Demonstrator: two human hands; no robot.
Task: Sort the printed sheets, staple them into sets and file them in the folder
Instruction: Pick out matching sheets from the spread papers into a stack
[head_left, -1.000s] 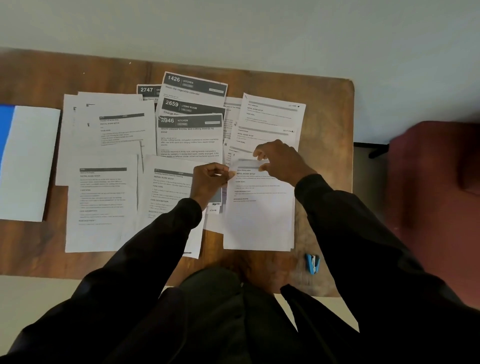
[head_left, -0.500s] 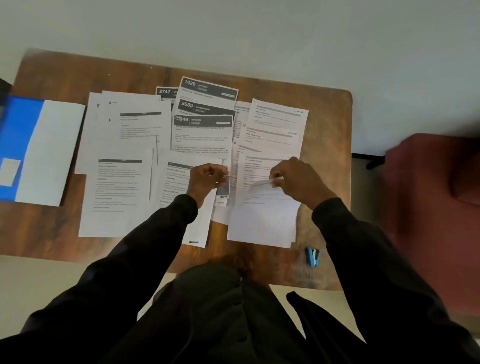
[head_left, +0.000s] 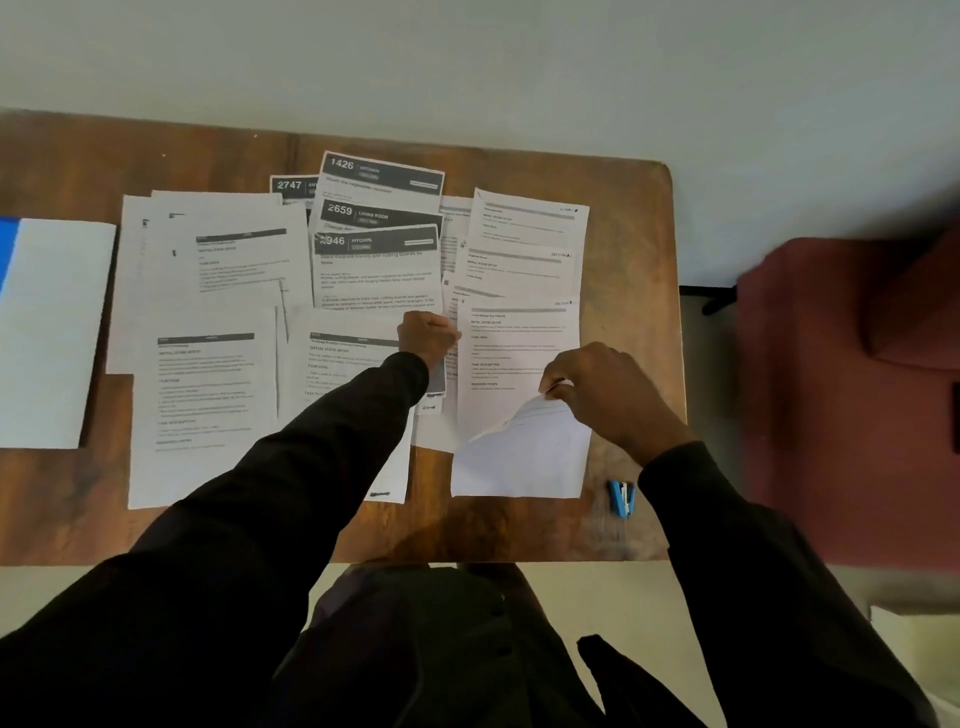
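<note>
While R hand (head_left: 608, 397) pinches folded-back sheet (head_left: 519, 460), L hand (head_left: 426, 338) prob. grips stack (head_left: 519, 332)

One camera, worn on the person's head, looks forward and steeply down from close above a wooden table (head_left: 104, 156). Both dark sleeves (head_left: 311, 493) run up from the bottom edge, so the left hand (head_left: 426, 338) and right hand (head_left: 608, 395) sit mid-frame over the sheets (head_left: 208, 384). The wide lens (the table's edges bow) also takes in a red chair (head_left: 857, 389) at right.
</note>
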